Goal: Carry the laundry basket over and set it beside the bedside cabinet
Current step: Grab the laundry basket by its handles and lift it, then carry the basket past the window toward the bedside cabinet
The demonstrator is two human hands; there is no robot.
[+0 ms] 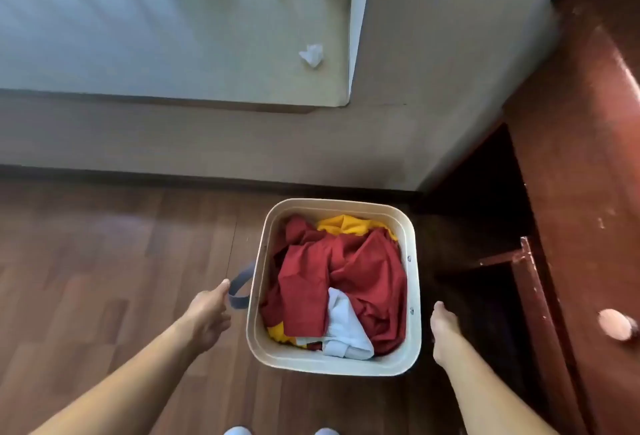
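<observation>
The beige laundry basket (257,296) stands on the wooden floor, full of red, yellow and white clothes. It sits just left of the dark red bedside cabinet (581,164), close to the wall. My left hand (207,313) is at the basket's left side, thumb and fingertips on the grey strap handle (239,284), which sticks out sideways. My right hand (445,330) hangs a little right of the basket's rim, in the dark gap before the cabinet. Its fingers point down and are hidden.
A cabinet drawer (530,282) with a pale round knob (616,325) stands pulled out to the right of the basket. A low ledge runs along the wall ahead, with crumpled white paper (312,55) beyond the glass. My feet show at the bottom edge.
</observation>
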